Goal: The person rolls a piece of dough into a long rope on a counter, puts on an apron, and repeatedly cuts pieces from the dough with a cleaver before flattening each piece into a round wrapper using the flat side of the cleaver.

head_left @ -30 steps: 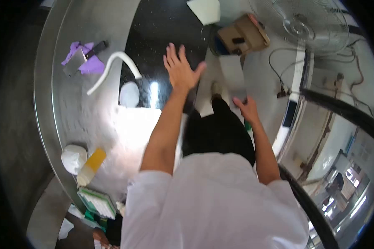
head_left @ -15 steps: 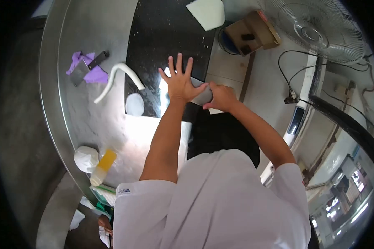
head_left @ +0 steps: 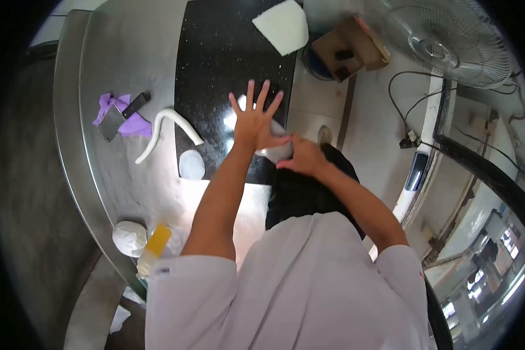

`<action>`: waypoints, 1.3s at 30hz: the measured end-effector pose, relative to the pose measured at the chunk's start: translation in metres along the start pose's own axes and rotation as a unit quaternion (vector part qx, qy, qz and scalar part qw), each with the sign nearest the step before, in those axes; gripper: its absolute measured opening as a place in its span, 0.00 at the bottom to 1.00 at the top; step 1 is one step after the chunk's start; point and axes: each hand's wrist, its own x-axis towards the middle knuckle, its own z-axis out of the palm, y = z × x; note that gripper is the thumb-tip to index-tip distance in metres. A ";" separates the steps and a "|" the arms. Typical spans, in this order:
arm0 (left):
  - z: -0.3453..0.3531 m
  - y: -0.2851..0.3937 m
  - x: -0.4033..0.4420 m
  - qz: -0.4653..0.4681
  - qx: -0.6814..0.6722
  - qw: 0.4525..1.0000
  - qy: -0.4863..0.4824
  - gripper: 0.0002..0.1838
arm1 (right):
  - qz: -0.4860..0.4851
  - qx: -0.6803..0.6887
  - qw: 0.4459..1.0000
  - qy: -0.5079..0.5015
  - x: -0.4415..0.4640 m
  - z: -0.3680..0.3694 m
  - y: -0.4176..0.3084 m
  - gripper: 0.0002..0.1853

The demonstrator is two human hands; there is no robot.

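Note:
My left hand (head_left: 255,125) is spread over the black slab (head_left: 216,70), fingers stretched apart and thumb pointing toward my right hand. My right hand (head_left: 305,156) curls at the slab's near right edge around a flat grey, blade-like piece (head_left: 279,150). That piece lies partly beneath my left palm, and its exact kind is unclear. To the left, a thin white dough disc (head_left: 191,165) rests on the slab's corner. A white dough rope (head_left: 164,123) bends across from the steel tabletop (head_left: 134,46) onto the slab.
A cleaver (head_left: 112,123) lies on a purple cloth (head_left: 135,125) at left. Nearer me stand a bottle of yellow liquid (head_left: 157,240) and a white bundle (head_left: 129,238). A white pad (head_left: 281,28), a cardboard box (head_left: 356,46) and a fan (head_left: 434,46) are at the far right.
Both hands and the flat grey piece have shifted slightly toward me over the slab. The piece appears turned and is more covered by my left hand. The camera view has also shifted.

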 end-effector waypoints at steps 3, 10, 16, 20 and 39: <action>-0.008 -0.005 0.027 0.000 0.016 1.000 0.020 0.64 | 0.131 -0.023 0.985 -0.110 0.025 -0.023 -0.006 0.46; -0.002 -0.012 0.007 0.049 0.033 0.998 -0.022 0.63 | 0.107 -0.025 0.988 -0.106 0.007 -0.005 -0.016 0.45; 0.007 0.022 0.009 0.061 0.001 0.997 -0.053 0.63 | 0.114 -0.006 0.990 -0.086 -0.024 -0.023 -0.004 0.43; 0.002 0.007 0.035 -0.016 0.011 0.999 0.048 0.62 | 0.031 -0.121 0.980 -0.153 0.037 -0.060 0.014 0.43; 0.010 0.005 0.007 -0.079 0.035 0.995 0.049 0.60 | -0.072 -0.057 0.954 -0.284 0.054 -0.065 0.012 0.44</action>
